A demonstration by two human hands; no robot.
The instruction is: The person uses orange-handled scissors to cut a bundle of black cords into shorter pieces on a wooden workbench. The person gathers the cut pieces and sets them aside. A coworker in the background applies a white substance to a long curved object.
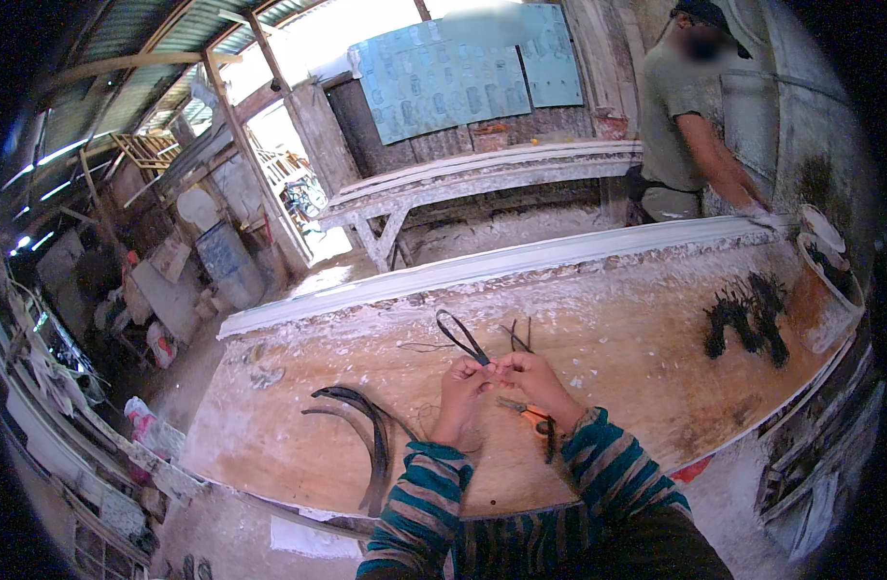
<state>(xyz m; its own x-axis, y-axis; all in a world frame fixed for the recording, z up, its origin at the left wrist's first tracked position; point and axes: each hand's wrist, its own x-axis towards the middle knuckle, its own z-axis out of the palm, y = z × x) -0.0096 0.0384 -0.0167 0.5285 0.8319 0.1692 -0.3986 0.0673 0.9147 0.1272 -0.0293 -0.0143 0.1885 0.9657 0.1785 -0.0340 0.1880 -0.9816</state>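
Note:
A narrow black strip bent into a loop stands up from between my hands, its two ends brought together at my fingertips. My left hand is closed round the base of the loop. My right hand pinches close beside it, fingertips meeting the left ones at the strip's ends. Thin dark wire trails left of the loop. Beneath my right hand lies a pair of orange-handled pliers. Short black strips rest just beyond my hands. Several long curved black strips lie to the left of my left forearm.
The plywood table has a long white moulding along its far edge. Dark bundles and a whitish bucket stand at the right. Across the table a person touches the moulding. A blue barrel is far left.

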